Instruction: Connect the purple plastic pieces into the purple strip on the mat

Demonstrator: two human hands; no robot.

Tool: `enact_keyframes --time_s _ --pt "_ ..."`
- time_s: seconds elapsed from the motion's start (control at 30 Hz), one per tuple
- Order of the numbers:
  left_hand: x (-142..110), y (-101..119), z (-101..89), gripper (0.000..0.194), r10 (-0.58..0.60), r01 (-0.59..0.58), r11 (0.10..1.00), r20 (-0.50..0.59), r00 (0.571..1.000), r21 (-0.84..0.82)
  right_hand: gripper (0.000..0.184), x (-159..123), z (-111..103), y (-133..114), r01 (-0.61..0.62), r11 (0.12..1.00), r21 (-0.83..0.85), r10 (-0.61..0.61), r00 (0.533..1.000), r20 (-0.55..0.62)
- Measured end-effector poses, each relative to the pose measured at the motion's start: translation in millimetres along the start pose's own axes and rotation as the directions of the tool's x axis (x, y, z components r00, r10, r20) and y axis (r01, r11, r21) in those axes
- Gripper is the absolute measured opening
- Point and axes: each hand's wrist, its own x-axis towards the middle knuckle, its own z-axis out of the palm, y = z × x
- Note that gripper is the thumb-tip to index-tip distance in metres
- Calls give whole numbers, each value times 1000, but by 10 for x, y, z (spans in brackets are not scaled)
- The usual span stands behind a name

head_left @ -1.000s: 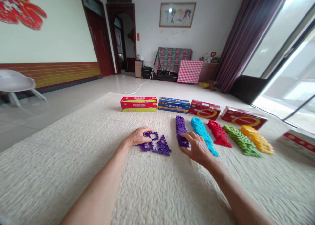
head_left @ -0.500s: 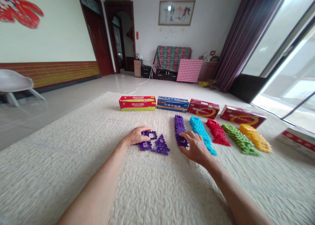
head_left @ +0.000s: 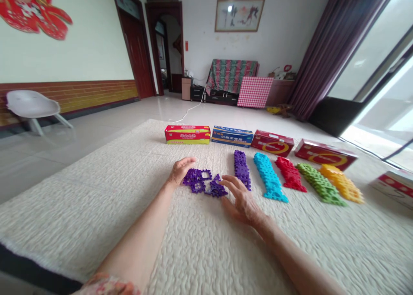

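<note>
Because both hands lie open, neither grip is holding anything. The left hand (head_left: 180, 172) rests with its fingers slightly lifted, just beside the loose purple plastic pieces (head_left: 196, 180) on the quilt (head_left: 97, 209). The right hand (head_left: 240, 203) spreads its fingers between those pieces and the stacked purple strip (head_left: 241, 169), with one fingertip (head_left: 223, 182) close to the purple triangle (head_left: 216, 188), though I cannot tell whether it touches.

A light fingertip touch suits these pieces best (the quilt's bumpy surface could catch their lattice edges), and the open hands leave them room. Keeping the right wrist low also keeps it clear of the purple strip, the nearest in a row of stacks.

Beyond that strip lie the blue stack (head_left: 269, 177), red stack (head_left: 290, 173), green stack (head_left: 319, 184) and yellow stack (head_left: 341, 189). Behind them runs a line of cardboard boxes, red-and-yellow (head_left: 187, 134), blue (head_left: 232, 136) and red (head_left: 272, 143).
</note>
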Motion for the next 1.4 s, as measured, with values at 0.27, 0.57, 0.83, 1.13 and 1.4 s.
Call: enact_keyframes --time_s 0.27,0.57,0.83,1.13,1.4 --pt "-130 -49 105 27 36 3 966 -149 988 258 49 116 534 -196 -191 979 -65 185 979 -91" --pt "-324 24 39 28 125 -83 927 -91 988 366 56 384 711 -258 -190 978 88 199 974 -106" --pt "-338 106 -65 34 120 -118 918 20 993 377 53 348 686 -278 -253 966 59 259 956 -141" --pt "-312 34 -58 41 197 -240 860 141 970 451 39 386 631 -342 -271 962 -36 270 963 -19" --pt "-271 18 -107 28 95 -80 899 -13 995 431 30 426 591 -340 -243 969 50 242 970 19"
